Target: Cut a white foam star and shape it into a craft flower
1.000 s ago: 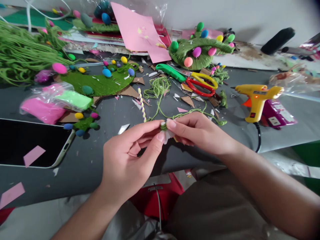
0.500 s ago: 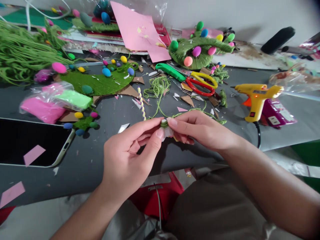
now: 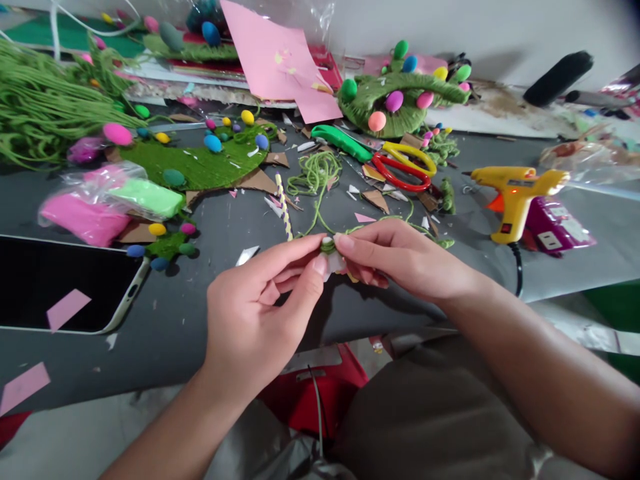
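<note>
A small white piece wound with green yarn (image 3: 328, 246) is pinched between my two hands above the front of the table. My left hand (image 3: 265, 300) grips its left side with thumb and fingers. On the right, the thumb and forefinger of my right hand (image 3: 400, 257) press on the yarn, with the other fingers curled beneath. A strand runs from there back to a loose tangle of green yarn (image 3: 315, 175). A patterned stick (image 3: 283, 207) lies just behind my left fingers.
Scissors with red and yellow handles (image 3: 400, 175) lie behind my hands. A yellow glue gun (image 3: 517, 193) stands at the right, beside a purple packet. A phone (image 3: 65, 283) lies at the left. Green yarn shapes with coloured balls (image 3: 200, 163) and cardboard scraps spread across the back.
</note>
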The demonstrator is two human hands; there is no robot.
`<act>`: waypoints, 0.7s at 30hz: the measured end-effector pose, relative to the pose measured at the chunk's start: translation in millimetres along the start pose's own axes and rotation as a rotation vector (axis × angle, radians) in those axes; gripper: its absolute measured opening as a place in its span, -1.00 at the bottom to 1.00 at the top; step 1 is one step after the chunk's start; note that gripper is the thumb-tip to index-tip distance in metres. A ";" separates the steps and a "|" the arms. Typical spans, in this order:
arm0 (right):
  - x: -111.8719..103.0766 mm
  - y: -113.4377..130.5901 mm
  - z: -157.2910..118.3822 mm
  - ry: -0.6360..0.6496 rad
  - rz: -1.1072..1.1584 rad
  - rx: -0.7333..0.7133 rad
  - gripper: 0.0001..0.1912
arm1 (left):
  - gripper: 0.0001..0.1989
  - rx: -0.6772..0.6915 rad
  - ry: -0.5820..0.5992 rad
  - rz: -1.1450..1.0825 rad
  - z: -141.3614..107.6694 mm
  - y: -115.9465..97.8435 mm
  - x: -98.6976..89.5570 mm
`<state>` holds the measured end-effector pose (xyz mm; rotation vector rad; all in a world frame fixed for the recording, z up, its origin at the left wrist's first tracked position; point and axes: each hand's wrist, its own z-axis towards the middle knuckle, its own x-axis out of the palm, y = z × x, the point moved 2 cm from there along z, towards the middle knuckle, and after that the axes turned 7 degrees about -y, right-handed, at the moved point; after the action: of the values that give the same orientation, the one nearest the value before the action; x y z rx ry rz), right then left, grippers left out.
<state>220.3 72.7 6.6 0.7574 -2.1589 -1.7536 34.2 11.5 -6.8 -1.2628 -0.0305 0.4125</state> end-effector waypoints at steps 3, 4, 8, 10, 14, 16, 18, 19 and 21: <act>1.0 -0.8 -0.5 -0.036 -0.014 -0.014 -0.45 | -0.71 -0.025 -0.005 -0.008 -0.3 0.6 -0.1; 1.3 -1.0 -0.6 -0.047 -0.017 -0.018 -0.45 | -0.71 -0.032 -0.007 -0.012 -0.3 0.8 -0.1; 2.0 -2.1 -0.6 -0.062 -0.015 -0.019 -0.47 | -0.71 -0.045 -0.022 -0.018 0.3 0.9 0.2; 1.5 -3.1 -0.6 -0.063 0.004 -0.026 -0.48 | -0.73 -0.065 -0.023 -0.022 0.7 0.8 0.5; -0.3 -5.4 -1.4 -0.073 0.061 -0.038 -0.52 | -0.75 -0.106 -0.029 -0.027 1.8 0.2 1.2; -0.7 -5.3 -2.2 -0.093 0.103 -0.039 -0.55 | -0.77 -0.114 -0.034 -0.025 2.3 -0.2 1.4; -0.5 -3.6 -3.4 -0.111 0.137 -0.043 -0.61 | -0.77 -0.122 -0.036 -0.024 2.9 -0.5 1.5; -0.3 -2.4 -4.1 -0.118 0.150 -0.044 -0.65 | -0.77 -0.127 -0.037 -0.027 3.1 -0.7 1.5; -0.1 0.1 -5.7 -0.134 0.167 -0.044 -0.71 | -0.76 -0.135 -0.038 -0.029 3.6 -1.2 1.3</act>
<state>223.3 68.0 8.1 0.4464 -2.1890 -1.8037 34.9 14.9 -4.9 -1.3855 -0.1103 0.4145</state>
